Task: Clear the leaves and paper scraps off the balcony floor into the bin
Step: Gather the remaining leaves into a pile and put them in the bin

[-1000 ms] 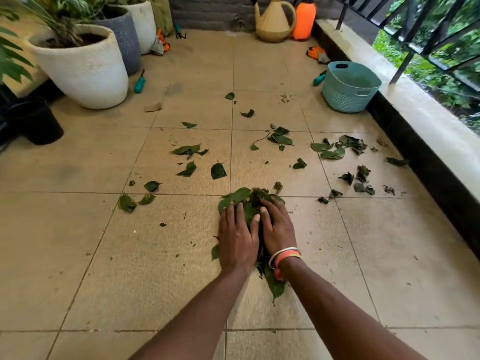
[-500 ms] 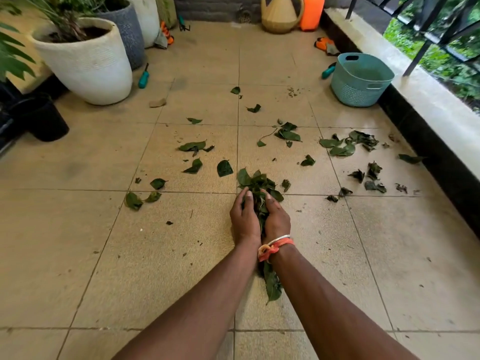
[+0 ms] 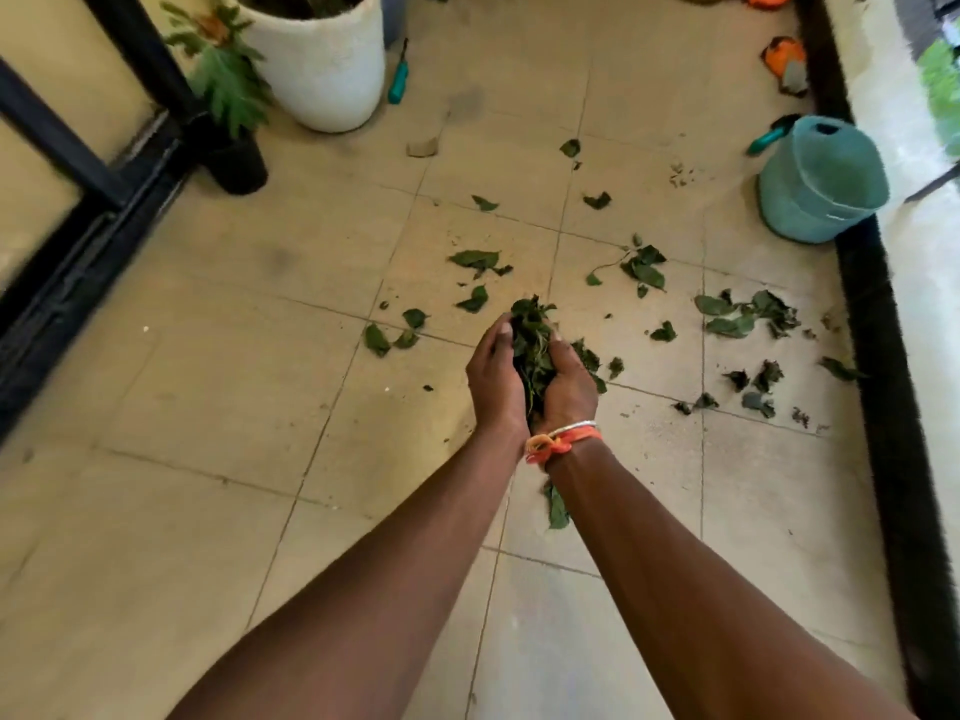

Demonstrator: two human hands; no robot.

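One clump of crumpled green leaves (image 3: 531,345) is held over the beige tiled floor (image 3: 208,407) between two hands. Left hand (image 3: 496,379) and right hand (image 3: 569,389) each have their grip cupped and pressed around it. Well over a dozen loose green leaves (image 3: 647,270) lie scattered beyond. One teal plastic bin (image 3: 821,189) stands off to the right, and there's one brown paper scrap (image 3: 422,147) near one white plant pot (image 3: 322,65).

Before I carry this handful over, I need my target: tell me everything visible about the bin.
The bin is a round teal basket, plastic by its look, with a textured wall and a handle slot near the rim. It stands upright and open on the tiled floor at the far right, by the dark kerb. A teal-handled tool lies just behind it. Blur hides its contents.
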